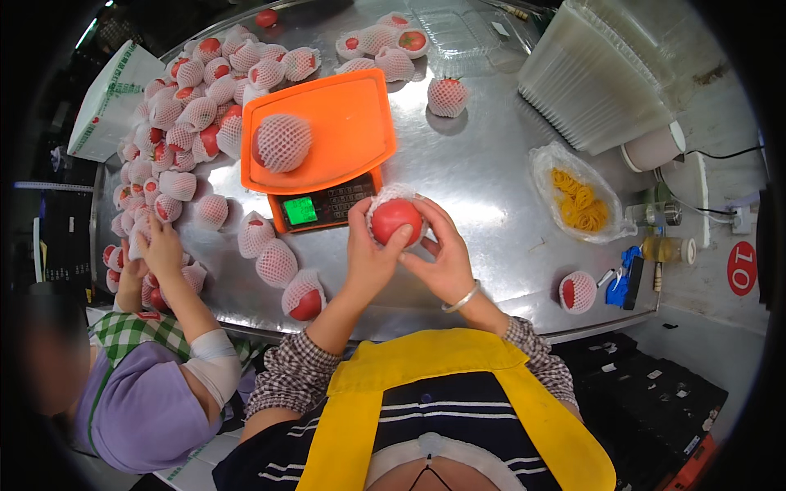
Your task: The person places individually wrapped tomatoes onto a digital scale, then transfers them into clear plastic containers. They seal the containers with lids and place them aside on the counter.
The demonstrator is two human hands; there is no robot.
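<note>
A red tomato (396, 219) partly covered by a white foam net is held in both my hands, just in front of the scale. My left hand (368, 250) grips its left side, with the thumb across its front. Around its right side curl the fingers of my right hand (446, 258). An orange kitchen scale (377, 123) with a lit green display stands beyond my hands. On its tray rests one netted tomato (284, 143). Several more netted tomatoes (277, 263) lie in a line left of my left forearm.
A big heap of netted tomatoes (196, 114) covers the table's left side, where a co-worker's hands (160, 250) handle one. Stacked clear plastic trays (585, 78) stand at the back right. Nearer are a bag of yellow rubber bands (581, 200), jars (667, 250) and a lone netted tomato (577, 292).
</note>
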